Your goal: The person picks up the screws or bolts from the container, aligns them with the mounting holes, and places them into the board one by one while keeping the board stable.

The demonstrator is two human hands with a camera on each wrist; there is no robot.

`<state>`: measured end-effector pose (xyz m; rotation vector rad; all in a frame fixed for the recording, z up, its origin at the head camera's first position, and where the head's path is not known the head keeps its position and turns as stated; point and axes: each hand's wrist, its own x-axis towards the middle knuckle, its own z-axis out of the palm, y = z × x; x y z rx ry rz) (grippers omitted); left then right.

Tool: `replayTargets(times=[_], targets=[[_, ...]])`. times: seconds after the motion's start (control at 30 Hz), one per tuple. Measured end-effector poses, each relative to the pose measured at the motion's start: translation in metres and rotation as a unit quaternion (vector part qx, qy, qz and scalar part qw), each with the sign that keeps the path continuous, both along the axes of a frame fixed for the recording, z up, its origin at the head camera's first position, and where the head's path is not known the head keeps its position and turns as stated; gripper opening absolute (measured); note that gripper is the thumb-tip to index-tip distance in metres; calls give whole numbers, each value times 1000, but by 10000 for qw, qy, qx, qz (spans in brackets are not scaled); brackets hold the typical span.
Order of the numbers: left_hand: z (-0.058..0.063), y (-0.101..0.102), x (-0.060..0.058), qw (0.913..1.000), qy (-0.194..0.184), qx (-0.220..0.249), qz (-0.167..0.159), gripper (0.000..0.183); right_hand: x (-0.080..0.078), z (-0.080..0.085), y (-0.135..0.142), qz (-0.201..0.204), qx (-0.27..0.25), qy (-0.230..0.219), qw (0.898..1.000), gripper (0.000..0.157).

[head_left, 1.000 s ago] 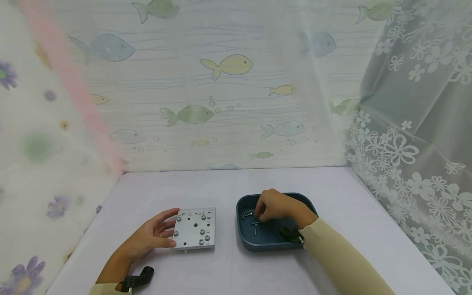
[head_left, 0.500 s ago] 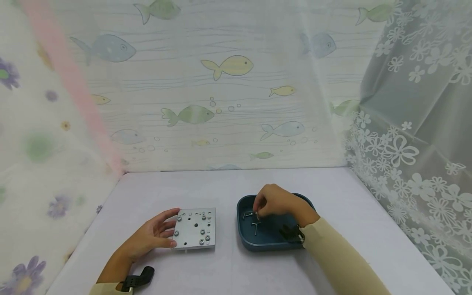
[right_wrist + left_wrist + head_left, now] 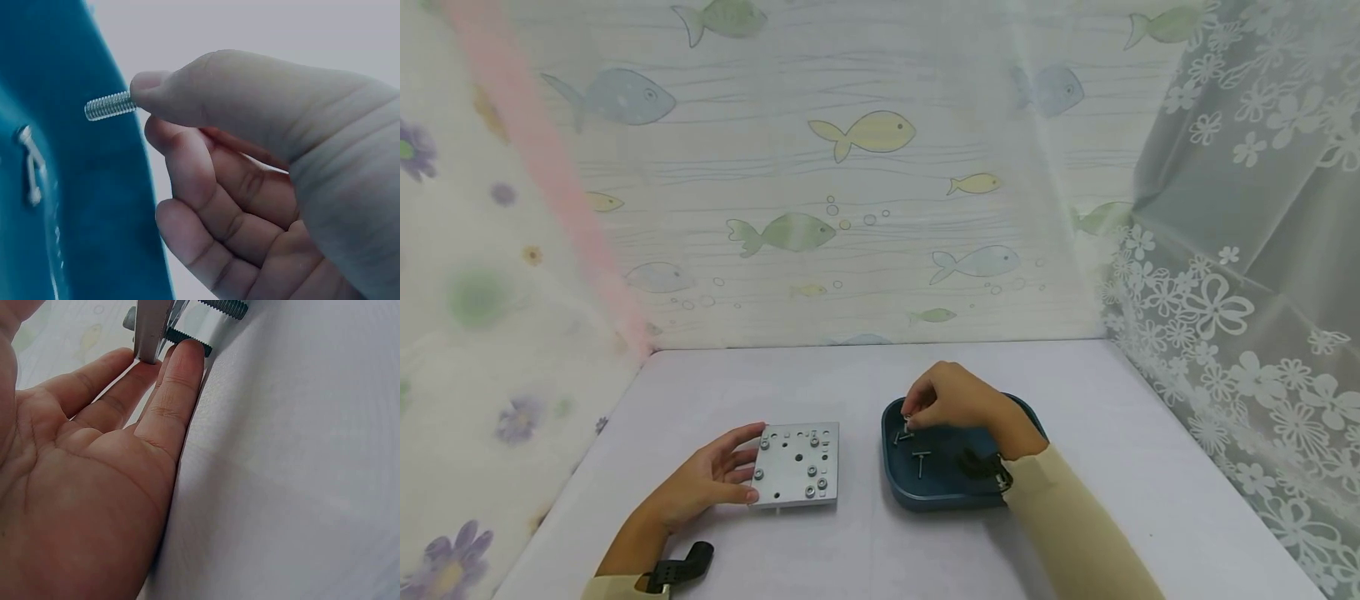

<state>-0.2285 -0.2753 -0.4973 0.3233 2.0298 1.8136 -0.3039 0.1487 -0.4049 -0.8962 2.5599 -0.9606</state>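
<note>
In the head view my left hand holds a square silver metal plate by its left edge, thumb at the near corner and index finger at the far one. Several socket-head screws sit in the plate's holes. The left wrist view shows a threaded screw end sticking out under the plate, beside my little finger. My right hand, over the far left part of a dark blue tray, pinches a silver screw between thumb and index finger. Its threaded end points outward; its head is hidden by the fingers.
Inside the tray a few loose screws lie on the bottom. A white-covered table carries both tray and plate. Behind stands a fish-print curtain, with a sheer flowered curtain at right.
My right hand has risen from the tray's bottom and shifted left, bringing a screw up in its fingertips. The left hand and the plate have stayed put.
</note>
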Motion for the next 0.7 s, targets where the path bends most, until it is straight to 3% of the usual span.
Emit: replayTargets(times=[0.7], targets=[[-3,-3,-2,10000,62,14,-52,106,22,16,-31,-177,-816,147,9964,7]])
